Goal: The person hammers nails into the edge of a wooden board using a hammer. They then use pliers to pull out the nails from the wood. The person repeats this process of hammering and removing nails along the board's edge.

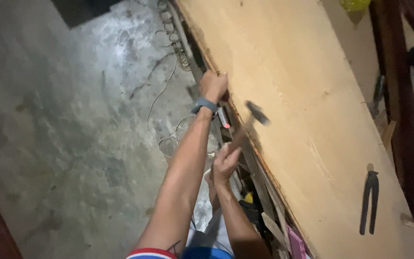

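Observation:
A large light plywood sheet [303, 96] lies across the right half of the view. My left hand [213, 86] grips its near edge, fingers curled, with a grey band on the wrist. My right hand [225, 163] is closed around the wooden handle of a hammer [247, 124], whose dark head is raised and blurred just above the sheet's edge. Whether the left fingers pinch something small at the edge is hidden.
Black pincers [370, 201] rest on the sheet at the right. Wood strips [269, 206] and clutter sit under the sheet's edge. A thin cable [161, 96] and a coiled wire [176, 38] trail over the stained concrete floor [73, 120]. Dark shelving [408, 96] stands at far right.

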